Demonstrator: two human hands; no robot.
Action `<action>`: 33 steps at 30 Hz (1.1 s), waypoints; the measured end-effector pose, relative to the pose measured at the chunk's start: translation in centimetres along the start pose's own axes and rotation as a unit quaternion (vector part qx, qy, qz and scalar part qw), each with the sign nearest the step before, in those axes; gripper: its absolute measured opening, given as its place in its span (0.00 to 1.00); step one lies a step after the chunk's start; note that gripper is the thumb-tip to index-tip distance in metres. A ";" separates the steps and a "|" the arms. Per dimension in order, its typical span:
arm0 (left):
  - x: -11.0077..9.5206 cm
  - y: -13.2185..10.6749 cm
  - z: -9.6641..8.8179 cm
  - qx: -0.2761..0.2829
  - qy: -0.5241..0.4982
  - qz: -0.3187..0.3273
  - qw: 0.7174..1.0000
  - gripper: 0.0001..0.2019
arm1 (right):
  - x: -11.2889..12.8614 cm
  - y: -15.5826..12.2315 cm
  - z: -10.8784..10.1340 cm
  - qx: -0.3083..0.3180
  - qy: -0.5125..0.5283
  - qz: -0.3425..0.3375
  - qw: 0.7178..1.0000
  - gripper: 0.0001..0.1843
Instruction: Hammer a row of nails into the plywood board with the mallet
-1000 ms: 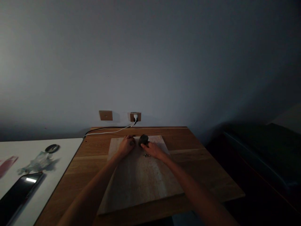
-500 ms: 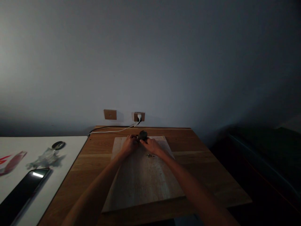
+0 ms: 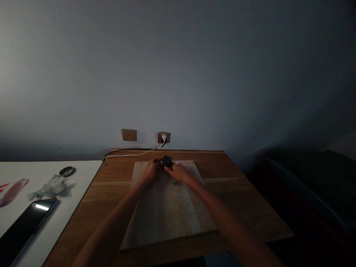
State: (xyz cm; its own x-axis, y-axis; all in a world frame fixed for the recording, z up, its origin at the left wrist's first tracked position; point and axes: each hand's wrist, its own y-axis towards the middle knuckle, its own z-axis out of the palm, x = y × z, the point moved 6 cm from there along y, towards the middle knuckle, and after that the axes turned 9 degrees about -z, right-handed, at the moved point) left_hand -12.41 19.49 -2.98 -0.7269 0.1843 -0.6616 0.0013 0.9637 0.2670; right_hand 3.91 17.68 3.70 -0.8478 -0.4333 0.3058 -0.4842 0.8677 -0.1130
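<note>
Both of my hands meet at a small dark round object (image 3: 167, 161) near the far end of a pale wooden board (image 3: 169, 215). My left hand (image 3: 152, 170) grips its left side with curled fingers. From the right, my right hand (image 3: 178, 171) holds it, thumb pointing inward. The object's kind is too dark and small to make out. Just below the hands lie several small metal pieces (image 3: 177, 183), shiny and screw-like, loose on the board.
The board rests on a brown wooden table (image 3: 239, 193) against a wall. A white plug (image 3: 164, 138) sits in a socket, its cable trailing left. On the white table to the left are a phone (image 3: 25, 226), crumpled clear plastic (image 3: 52, 187), a dark ring (image 3: 67, 171) and a red-and-white packet (image 3: 13, 191).
The dark round object has tilted slightly, its round face now turned more toward me. Both hands keep their hold; the whole view has shifted a little.
</note>
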 end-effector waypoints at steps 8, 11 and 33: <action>-0.9 -0.4 -1.0 0.003 0.019 0.002 1.000 0.11 | 0.0 -0.7 0.2 -0.014 -0.002 0.012 1.000 0.32; -1.8 -1.5 -1.8 -0.001 0.033 0.007 0.999 0.13 | -0.8 -1.6 0.1 -0.020 0.003 0.013 1.000 0.32; -2.5 -2.2 -2.2 0.043 0.018 -0.015 0.999 0.10 | -5.3 -5.0 1.8 -0.027 0.053 0.019 0.998 0.29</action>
State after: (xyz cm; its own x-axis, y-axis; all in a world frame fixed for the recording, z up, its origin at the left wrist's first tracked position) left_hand -12.09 16.48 -0.39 -0.7512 0.1498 -0.6428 0.0369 0.9819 0.1858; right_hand 10.40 15.19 0.98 -0.8364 -0.3743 0.4003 -0.4377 0.8958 -0.0769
